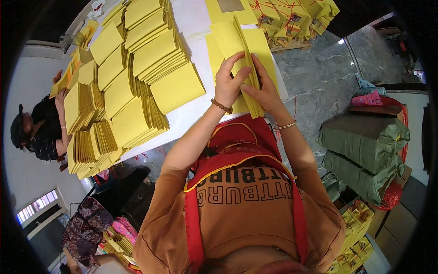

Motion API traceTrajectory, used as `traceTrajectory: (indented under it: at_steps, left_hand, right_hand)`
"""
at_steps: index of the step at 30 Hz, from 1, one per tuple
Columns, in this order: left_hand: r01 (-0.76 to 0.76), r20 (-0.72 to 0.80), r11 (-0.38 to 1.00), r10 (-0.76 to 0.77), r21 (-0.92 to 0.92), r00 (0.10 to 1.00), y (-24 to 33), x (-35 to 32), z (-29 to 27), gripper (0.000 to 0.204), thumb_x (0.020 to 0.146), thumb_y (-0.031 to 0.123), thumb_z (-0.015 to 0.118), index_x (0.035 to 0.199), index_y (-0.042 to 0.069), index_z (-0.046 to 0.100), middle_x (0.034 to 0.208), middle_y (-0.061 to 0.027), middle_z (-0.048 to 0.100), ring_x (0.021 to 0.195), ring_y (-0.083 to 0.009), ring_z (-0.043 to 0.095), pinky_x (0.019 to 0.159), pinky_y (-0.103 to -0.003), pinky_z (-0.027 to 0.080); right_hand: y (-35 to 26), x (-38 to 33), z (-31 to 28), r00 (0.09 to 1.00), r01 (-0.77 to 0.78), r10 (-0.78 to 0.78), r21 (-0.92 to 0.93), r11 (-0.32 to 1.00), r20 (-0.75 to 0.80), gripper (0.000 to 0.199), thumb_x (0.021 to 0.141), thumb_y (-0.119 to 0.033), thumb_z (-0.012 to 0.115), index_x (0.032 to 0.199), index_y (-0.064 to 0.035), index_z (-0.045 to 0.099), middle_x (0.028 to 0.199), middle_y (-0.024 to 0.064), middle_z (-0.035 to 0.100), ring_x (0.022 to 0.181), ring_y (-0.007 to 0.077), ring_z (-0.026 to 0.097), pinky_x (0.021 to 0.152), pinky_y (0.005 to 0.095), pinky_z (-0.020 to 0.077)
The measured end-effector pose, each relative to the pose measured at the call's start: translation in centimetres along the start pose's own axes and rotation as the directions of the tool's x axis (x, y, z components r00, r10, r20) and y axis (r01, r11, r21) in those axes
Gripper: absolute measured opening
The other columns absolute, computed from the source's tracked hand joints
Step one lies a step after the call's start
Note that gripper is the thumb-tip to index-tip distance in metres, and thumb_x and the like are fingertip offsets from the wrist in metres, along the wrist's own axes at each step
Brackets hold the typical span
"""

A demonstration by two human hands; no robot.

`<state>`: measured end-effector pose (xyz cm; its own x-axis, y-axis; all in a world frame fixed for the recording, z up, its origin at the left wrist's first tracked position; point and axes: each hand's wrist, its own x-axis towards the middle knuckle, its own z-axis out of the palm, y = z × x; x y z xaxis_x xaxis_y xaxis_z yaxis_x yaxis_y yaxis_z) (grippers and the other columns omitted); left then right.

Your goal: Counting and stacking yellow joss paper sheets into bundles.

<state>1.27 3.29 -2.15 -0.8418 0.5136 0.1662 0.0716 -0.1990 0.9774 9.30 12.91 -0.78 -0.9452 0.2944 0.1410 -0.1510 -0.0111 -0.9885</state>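
Observation:
A yellow folded card stands on its edge in front of me, its fold running away from me. From its left side my left hand closes on it, thumb and fingers pinching the panel. My right hand grips the right side, fingers along the outer face and thumb across the near part. Both hands are close together. Beneath them lie flat yellow sheets on the white table. Farther off, another yellow sheet with a greyish rectangle lies flat.
Rows of folded yellow cards cover the table's left part. Bundles tied with red string stand beyond the far right edge. Another person works at the left side. Green wrapped bales sit on the right over the grey marbled floor.

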Motion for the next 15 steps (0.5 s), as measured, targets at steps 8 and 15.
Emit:
traceTrajectory:
  at_steps: [8,15]
  left_hand:
    - [0.081,-0.016,0.995,-0.082,-0.061,0.996,-0.7,-0.1,-0.3,0.017,0.083,0.009,0.055,0.098,0.001,0.055,0.083,-0.0041,0.053,0.074,-0.0123,0.049,0.066,-0.024,0.04]
    - [-0.217,-0.345,0.976,0.206,0.009,0.916,0.9,0.1,1.3,0.024,0.082,0.005,0.05,0.105,0.001,0.055,0.096,-0.0085,0.056,0.092,-0.0169,0.054,0.079,-0.028,0.041]
  right_hand:
    - [-0.1,-0.1,0.0,1.0,-0.027,0.027,0.143,0.989,0.006,0.069,0.081,-0.013,0.058,0.136,0.0027,0.019,0.133,0.013,0.031,0.122,0.0189,0.033,0.099,0.0284,0.0277]
    - [0.0,-0.1,0.1,1.0,-0.026,0.025,0.126,0.992,0.009,0.068,0.081,-0.013,0.058,0.135,0.0021,0.021,0.133,0.0134,0.032,0.121,0.0186,0.034,0.099,0.0286,0.0281]
